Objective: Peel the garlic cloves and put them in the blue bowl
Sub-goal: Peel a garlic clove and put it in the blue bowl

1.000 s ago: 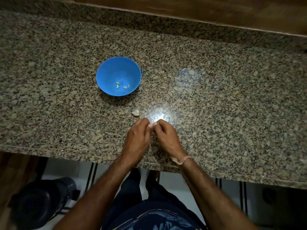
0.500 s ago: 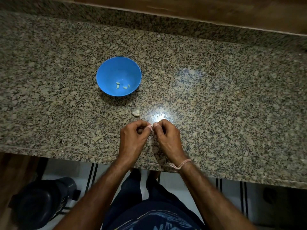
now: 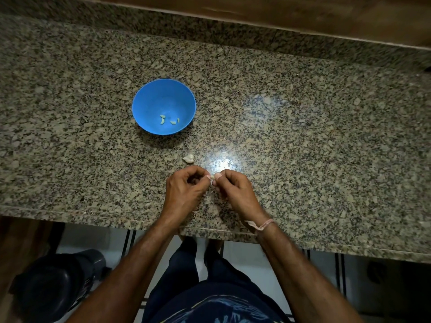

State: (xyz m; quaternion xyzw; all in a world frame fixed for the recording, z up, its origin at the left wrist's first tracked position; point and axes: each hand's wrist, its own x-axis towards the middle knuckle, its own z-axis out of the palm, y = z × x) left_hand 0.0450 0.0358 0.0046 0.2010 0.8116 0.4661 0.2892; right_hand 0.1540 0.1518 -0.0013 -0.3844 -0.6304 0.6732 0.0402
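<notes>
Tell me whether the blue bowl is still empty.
No, the blue bowl holds a few peeled garlic cloves at its bottom.

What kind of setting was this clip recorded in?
Probably a home kitchen: a speckled granite countertop against a wooden wall, a small blue plastic bowl holding peeled garlic cloves, and both hands peeling another.

The round blue plastic bowl [image 3: 164, 106] stands on the speckled granite table [image 3: 303, 136], left of its middle, between the back and front edges. A few small peeled garlic cloves [image 3: 162, 120] lie in it. An unpeeled pale garlic piece [image 3: 188, 158] lies nearer the front edge, just right of the bowl.
</notes>
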